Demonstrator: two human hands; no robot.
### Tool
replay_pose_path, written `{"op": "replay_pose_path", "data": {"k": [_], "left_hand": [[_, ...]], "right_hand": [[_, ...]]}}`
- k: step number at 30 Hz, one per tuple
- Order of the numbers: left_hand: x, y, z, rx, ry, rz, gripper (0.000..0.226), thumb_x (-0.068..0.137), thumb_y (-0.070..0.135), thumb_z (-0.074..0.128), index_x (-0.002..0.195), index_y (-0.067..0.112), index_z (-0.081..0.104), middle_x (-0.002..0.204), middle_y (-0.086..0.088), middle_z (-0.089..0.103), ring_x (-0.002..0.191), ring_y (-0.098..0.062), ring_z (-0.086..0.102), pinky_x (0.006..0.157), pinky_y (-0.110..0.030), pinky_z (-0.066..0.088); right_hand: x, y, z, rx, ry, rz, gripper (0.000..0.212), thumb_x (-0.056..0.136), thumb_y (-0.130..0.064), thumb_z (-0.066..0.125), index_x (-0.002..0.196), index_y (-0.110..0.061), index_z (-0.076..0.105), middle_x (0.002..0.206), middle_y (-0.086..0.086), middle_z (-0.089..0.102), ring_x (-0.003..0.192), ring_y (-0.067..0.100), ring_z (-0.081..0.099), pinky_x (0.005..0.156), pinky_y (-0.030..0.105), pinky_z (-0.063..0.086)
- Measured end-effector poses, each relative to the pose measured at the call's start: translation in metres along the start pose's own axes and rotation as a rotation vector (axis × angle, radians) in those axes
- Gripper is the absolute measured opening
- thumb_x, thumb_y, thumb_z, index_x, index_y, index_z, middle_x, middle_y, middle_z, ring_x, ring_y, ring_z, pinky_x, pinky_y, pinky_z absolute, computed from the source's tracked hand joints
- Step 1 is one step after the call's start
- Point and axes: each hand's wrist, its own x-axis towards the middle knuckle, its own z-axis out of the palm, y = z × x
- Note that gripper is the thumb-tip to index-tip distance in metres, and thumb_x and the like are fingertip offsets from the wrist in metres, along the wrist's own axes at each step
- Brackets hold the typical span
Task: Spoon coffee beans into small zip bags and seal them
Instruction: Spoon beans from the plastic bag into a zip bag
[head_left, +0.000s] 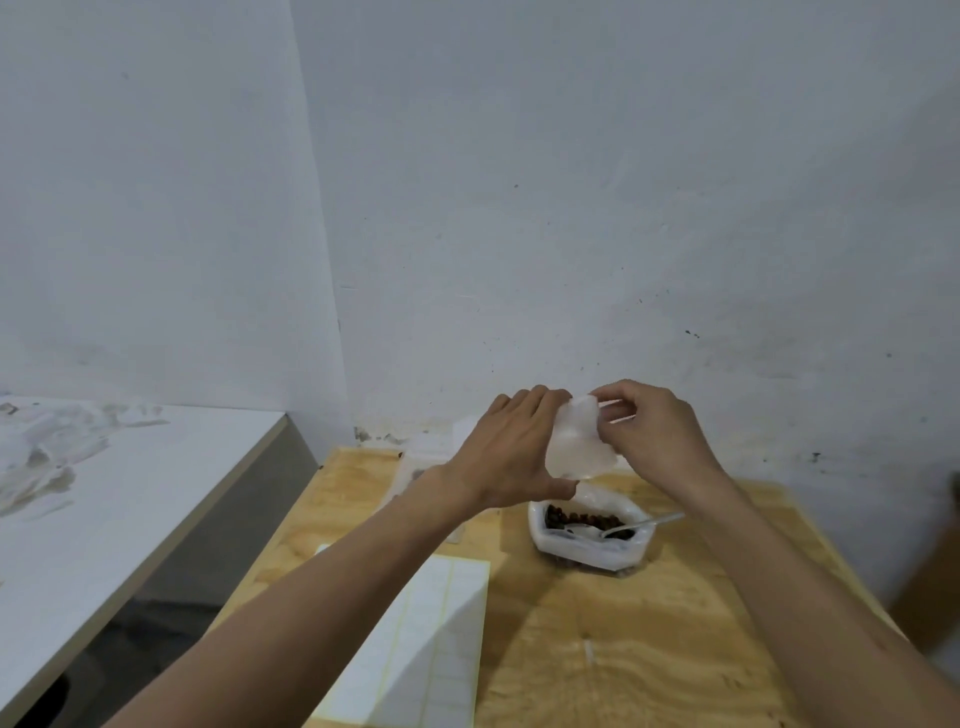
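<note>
A small clear zip bag is held up above the table by both hands. My left hand grips its left side and bottom; my right hand pinches its top right edge. Whether anything is inside the bag cannot be made out. Just below the hands a white plastic tub holds dark coffee beans. A metal spoon lies in the tub with its handle pointing right over the rim.
The wooden table carries a white sheet of labels at front left and some flat clear bags by the wall. A white counter stands to the left across a gap. The wall is close behind.
</note>
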Motion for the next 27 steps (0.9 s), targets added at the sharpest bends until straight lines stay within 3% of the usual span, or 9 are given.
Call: {"op": "replay_pose_path", "data": {"k": [3,5,7,13,17,20,22,24,27], "left_hand": [[-0.002,-0.003,-0.001,-0.009,0.002,-0.033,0.095,0.075,0.052,0.083,0.148,0.010,0.039,0.136,-0.005,0.053,0.119,-0.024,0.051,0.100,-0.033,0.036],[-0.003,-0.002,-0.001,-0.022,-0.014,-0.034,0.096,0.074,0.054,0.084,0.147,0.011,0.039,0.135,-0.003,0.052,0.118,-0.022,0.050,0.098,-0.031,0.035],[-0.003,0.002,0.001,-0.047,-0.036,-0.016,0.097,0.071,0.059,0.086,0.144,0.011,0.042,0.130,-0.002,0.053,0.113,-0.021,0.050,0.095,-0.030,0.035],[-0.005,0.006,0.006,-0.090,0.001,-0.049,0.085,0.074,0.065,0.080,0.132,0.009,0.053,0.116,0.000,0.060,0.097,-0.018,0.050,0.085,-0.030,0.036],[-0.004,0.010,0.010,0.032,-0.010,-0.047,0.061,0.080,0.057,0.076,0.111,0.008,0.057,0.098,-0.002,0.060,0.086,-0.022,0.052,0.074,-0.030,0.029],[-0.004,0.010,0.014,0.082,-0.073,-0.093,0.065,0.084,0.059,0.070,0.121,0.008,0.056,0.107,-0.004,0.063,0.095,-0.025,0.057,0.074,-0.032,0.035],[-0.005,0.006,0.019,0.091,-0.123,-0.117,0.071,0.085,0.063,0.067,0.128,0.008,0.054,0.114,-0.005,0.063,0.101,-0.026,0.058,0.078,-0.033,0.039],[-0.009,0.003,0.026,0.075,-0.168,-0.144,0.072,0.085,0.065,0.066,0.129,0.009,0.054,0.115,-0.005,0.062,0.102,-0.026,0.059,0.077,-0.032,0.037],[-0.013,0.001,0.032,-0.005,-0.217,-0.208,0.075,0.083,0.068,0.068,0.132,0.013,0.054,0.116,-0.001,0.057,0.104,-0.026,0.059,0.078,-0.032,0.040]], "right_hand": [[-0.005,-0.004,-0.011,0.050,0.031,-0.034,0.016,0.079,-0.016,0.086,0.090,-0.020,0.075,0.084,-0.007,0.073,0.075,0.004,0.068,0.068,0.014,0.050],[-0.007,-0.008,-0.015,0.069,-0.107,-0.045,0.011,0.081,-0.008,0.081,0.081,-0.018,0.079,0.077,-0.001,0.077,0.071,0.008,0.072,0.067,0.022,0.057],[-0.008,-0.012,-0.017,0.035,-0.260,-0.050,0.013,0.083,-0.006,0.078,0.084,-0.018,0.083,0.081,0.002,0.079,0.077,0.016,0.075,0.072,0.029,0.061],[-0.013,-0.013,-0.015,0.154,-0.419,0.009,0.016,0.082,-0.025,0.085,0.097,-0.025,0.084,0.087,0.000,0.081,0.082,0.009,0.076,0.070,0.017,0.058],[-0.010,-0.003,-0.011,0.076,-0.385,-0.016,0.006,0.088,-0.015,0.077,0.089,-0.012,0.082,0.078,-0.003,0.077,0.067,0.010,0.067,0.068,0.025,0.055],[-0.004,0.012,-0.016,0.017,-0.184,0.000,0.008,0.089,-0.012,0.073,0.086,-0.012,0.080,0.076,-0.002,0.076,0.065,0.013,0.071,0.068,0.027,0.060],[-0.001,0.031,-0.027,-0.201,-0.093,0.071,0.013,0.090,-0.024,0.074,0.080,-0.018,0.079,0.072,-0.003,0.077,0.063,0.016,0.075,0.068,0.035,0.064],[-0.004,0.052,-0.037,-0.358,-0.142,0.284,0.033,0.092,-0.036,0.071,0.074,-0.010,0.077,0.066,0.004,0.076,0.056,0.024,0.073,0.067,0.039,0.065],[-0.022,0.074,-0.036,-0.219,-0.244,0.609,0.058,0.097,-0.049,0.063,0.086,0.007,0.073,0.065,0.015,0.073,0.051,0.028,0.066,0.054,0.031,0.058]]}}
